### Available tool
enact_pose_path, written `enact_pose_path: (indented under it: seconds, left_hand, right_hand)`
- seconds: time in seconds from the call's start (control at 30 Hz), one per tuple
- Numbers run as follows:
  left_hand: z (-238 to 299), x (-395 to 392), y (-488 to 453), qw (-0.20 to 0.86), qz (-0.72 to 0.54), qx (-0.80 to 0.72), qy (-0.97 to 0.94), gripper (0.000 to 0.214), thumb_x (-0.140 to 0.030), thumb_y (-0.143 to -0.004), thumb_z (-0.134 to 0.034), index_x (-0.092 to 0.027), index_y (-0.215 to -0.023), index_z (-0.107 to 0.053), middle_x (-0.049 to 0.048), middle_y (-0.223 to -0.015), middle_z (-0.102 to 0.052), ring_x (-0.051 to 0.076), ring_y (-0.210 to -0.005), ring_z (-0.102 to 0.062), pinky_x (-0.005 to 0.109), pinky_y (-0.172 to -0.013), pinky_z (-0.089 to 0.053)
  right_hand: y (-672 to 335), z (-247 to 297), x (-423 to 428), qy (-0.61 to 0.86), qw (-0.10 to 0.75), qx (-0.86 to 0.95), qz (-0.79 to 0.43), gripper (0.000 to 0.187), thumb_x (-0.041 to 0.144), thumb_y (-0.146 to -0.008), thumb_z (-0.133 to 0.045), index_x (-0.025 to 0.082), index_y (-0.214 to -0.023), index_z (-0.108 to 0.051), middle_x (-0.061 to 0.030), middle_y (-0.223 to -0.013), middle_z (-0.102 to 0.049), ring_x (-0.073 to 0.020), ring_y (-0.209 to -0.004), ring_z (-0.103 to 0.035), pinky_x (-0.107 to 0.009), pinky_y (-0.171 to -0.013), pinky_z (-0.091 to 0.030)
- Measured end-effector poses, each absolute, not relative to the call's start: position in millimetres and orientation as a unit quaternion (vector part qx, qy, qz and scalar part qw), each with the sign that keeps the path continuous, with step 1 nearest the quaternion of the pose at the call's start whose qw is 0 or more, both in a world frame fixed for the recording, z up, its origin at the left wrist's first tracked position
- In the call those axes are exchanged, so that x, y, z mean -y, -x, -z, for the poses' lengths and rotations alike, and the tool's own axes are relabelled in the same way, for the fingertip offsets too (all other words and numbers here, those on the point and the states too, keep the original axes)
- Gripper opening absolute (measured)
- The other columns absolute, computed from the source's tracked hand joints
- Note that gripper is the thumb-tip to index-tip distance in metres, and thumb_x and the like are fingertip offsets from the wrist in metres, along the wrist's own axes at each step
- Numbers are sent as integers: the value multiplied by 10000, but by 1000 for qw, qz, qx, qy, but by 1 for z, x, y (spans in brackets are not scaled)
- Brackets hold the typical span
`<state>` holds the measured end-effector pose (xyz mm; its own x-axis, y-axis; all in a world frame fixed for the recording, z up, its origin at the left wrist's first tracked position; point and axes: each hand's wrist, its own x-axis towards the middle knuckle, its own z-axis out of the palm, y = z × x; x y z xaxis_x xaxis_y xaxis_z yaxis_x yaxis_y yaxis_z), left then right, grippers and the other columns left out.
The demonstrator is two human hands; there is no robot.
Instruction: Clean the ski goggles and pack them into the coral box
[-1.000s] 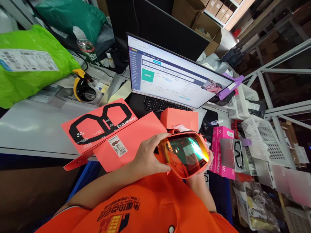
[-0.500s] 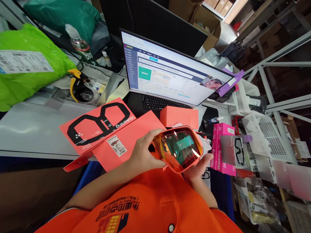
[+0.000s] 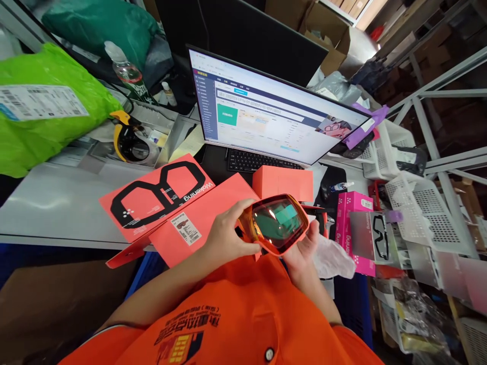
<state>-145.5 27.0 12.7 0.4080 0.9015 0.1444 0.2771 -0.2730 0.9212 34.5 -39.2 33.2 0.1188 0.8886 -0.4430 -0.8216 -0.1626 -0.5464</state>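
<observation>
I hold a pair of orange ski goggles (image 3: 277,223) with a mirrored lens just above my lap, at the desk's front edge. My left hand (image 3: 225,237) grips the goggles' left end, fingers curled over the frame. My right hand (image 3: 304,249) supports the right end from below, fingers wrapped on the frame. A crumpled white cloth (image 3: 332,257) lies by my right wrist. An open coral box (image 3: 205,217) with a barcode label and its lid (image 3: 155,198), printed with a black goggle outline, lie left of my hands.
A monitor (image 3: 266,112) and black keyboard (image 3: 255,162) stand behind a small coral box (image 3: 282,183). Pink boxes (image 3: 353,228) and white baskets (image 3: 418,213) fill the right. A green parcel (image 3: 41,106), water bottle (image 3: 125,71) and tape dispenser (image 3: 131,142) sit at left.
The goggles have tilted flatter and dropped slightly toward the desk. My right hand shifted from under the frame to its right edge, and the white cloth now shows beside it.
</observation>
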Motion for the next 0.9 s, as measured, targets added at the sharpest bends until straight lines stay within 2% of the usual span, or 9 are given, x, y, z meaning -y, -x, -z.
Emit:
enact_pose_path:
  seconds: [0.1, 0.27, 0.43, 0.53, 0.6, 0.7, 0.8, 0.87, 0.9]
  left_hand:
    - [-5, -31, 146, 456, -342, -445, -691, 748, -234, -551, -729, -256, -1281, -568, 34, -1192, -709, 253, -1017, -718, 374, -930, -593]
    - [4, -32, 144, 458, -312, -466, -689, 732, -239, -549, -736, -244, -1264, -577, 41, -1167, -704, 257, -998, -718, 387, -935, -593]
    - [11, -32, 138, 478, -342, -478, -652, 725, -252, -558, -753, -219, -1259, -571, 49, -1142, -696, 239, -970, -713, 358, -886, -604]
    - [14, -34, 136, 502, -371, -490, -609, 741, -229, -559, -779, -217, -1266, -559, 48, -1138, -684, 212, -947, -709, 318, -850, -603]
    - [16, -36, 137, 510, -392, -505, -576, 746, -211, -547, -809, -214, -1251, -561, 41, -1095, -685, 194, -899, -700, 295, -805, -598]
    - [17, -42, 143, 525, -449, -534, -488, 727, -201, -548, -857, -214, -1215, -569, 4, -954, -681, 155, -786, -665, 254, -717, -575]
    - [18, -49, 149, 527, -531, -542, -384, 679, -164, -512, -880, -221, -1131, -605, -34, -860, -666, 127, -750, -624, 218, -699, -547]
    - [16, -51, 152, 523, -570, -536, -339, 630, -144, -476, -881, -214, -1052, -634, -43, -834, -665, 118, -748, -610, 201, -700, -539]
    - [15, -50, 152, 521, -578, -538, -324, 609, -138, -463, -879, -210, -1020, -644, -44, -824, -666, 114, -738, -605, 193, -692, -535]
  right_hand:
    - [-39, -23, 31, 366, 636, 68, -676, 653, 669, -665, -813, 307, -1199, -709, -47, -1381, -660, -314, -1482, -392, -611, -1228, -284]
    - [-51, 1, 25, 324, 549, 114, -762, 792, 785, -587, -811, 230, -1147, -729, -112, -1317, -692, -347, -1424, -463, -597, -1212, -316]
    - [-50, 21, 16, 328, 548, 165, -752, 896, 868, -515, -776, 237, -1148, -718, -106, -1226, -725, -326, -1297, -578, -519, -1129, -450]
    - [-53, 33, 8, 380, 574, 210, -694, 801, 891, -577, -718, 232, -1032, -723, -99, -1093, -745, -301, -1161, -646, -460, -1021, -528]
    - [-64, 35, 3, 439, 544, 285, -656, 698, 866, -633, -709, 213, -882, -715, -82, -905, -739, -268, -972, -686, -415, -902, -563]
    - [-100, 13, 1, 502, 392, 489, -597, 510, 697, -732, -772, 195, -747, -685, -34, -741, -682, -190, -733, -638, -323, -727, -533]
    - [-156, -27, 1, 444, 274, 686, -507, 285, 475, -823, -784, 199, -801, -720, -46, -835, -709, -183, -779, -638, -302, -734, -497]
    - [-199, -46, -4, 437, 316, 702, -465, 286, 500, -814, -787, 218, -832, -742, -55, -837, -731, -205, -810, -670, -326, -763, -516]
    - [-221, -49, -9, 486, 393, 667, -406, 372, 594, -778, -782, 226, -790, -732, -49, -792, -725, -214, -788, -671, -336, -748, -525]
